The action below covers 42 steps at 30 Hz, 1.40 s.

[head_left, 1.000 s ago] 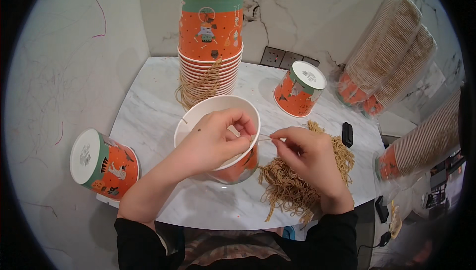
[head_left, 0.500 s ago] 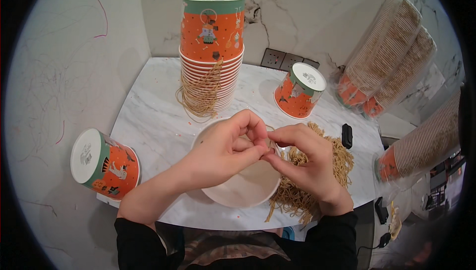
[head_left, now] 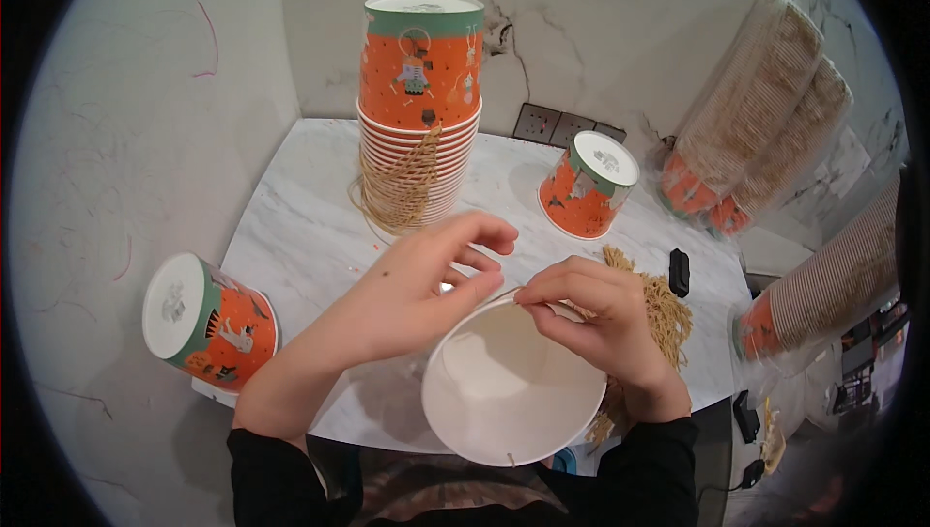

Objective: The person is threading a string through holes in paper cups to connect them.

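The marble table point(head_left: 291, 236) fills the centre of the frame, with a tall cup stack point(head_left: 418, 120) at upper centre. At lower centre an open white cup point(head_left: 504, 387) tilts toward the viewer. Step in hand, apparently: fixing a string handle at its rim (hole alignment comes next). Left hand point(head_left: 417, 290) and right hand point(head_left: 591, 319) pinch narrowly on the upper rim beside the tan strings point(head_left: 664, 319).

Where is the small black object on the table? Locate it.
In the head view the small black object lies on the marble table at the right, beside the pile of tan strings, just beyond the right hand.
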### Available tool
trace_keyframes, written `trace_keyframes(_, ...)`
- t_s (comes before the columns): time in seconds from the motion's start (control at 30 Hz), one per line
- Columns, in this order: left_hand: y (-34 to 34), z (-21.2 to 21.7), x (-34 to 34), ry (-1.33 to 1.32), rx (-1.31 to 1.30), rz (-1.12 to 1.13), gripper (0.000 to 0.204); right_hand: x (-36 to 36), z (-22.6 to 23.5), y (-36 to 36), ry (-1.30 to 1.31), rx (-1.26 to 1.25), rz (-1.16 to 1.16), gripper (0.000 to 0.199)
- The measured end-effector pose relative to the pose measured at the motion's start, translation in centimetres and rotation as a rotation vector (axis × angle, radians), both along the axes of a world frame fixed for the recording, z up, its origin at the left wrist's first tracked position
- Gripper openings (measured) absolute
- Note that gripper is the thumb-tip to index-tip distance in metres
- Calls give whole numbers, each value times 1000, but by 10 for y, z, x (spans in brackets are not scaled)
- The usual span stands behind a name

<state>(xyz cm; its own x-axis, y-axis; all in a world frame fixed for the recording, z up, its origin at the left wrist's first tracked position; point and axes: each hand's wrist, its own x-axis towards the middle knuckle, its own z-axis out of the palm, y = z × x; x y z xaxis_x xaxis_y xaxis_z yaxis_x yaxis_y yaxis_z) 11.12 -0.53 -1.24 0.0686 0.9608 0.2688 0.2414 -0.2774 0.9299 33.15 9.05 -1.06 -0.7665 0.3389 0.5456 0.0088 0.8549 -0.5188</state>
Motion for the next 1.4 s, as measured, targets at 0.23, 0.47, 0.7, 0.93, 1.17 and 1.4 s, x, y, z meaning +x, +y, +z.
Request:
trace_keyframes(0.23, 18, -16, -11, 59, -170, -145, 23, -6, -7, 9, -35, -75, 30, 17)
trace_keyframes(0.47, 22, -24, -10, 183, -69, 14, 20, -14, -17, 10, -211, 305, 88, 31)
trace_keyframes(0.7, 30, -19, -21, -23, -390, -92, 25, -14, -27, 16, -215, 419, 159, 29)
trace_keyframes(0.93, 20, -10, -33, 196, -319, -217, 35, -14, -21, 13, -265, 354, 133, 28)
trace_keyframes(1.17, -2, 29, -33, 551, -377, -209, 23, -18, -23, 17, -225, 307, 95, 26)
trace_keyframes(1.4, 8, -5, -20, 419, -127, -75, 19, -19, -27, 20, -116, -226, 166, 13)
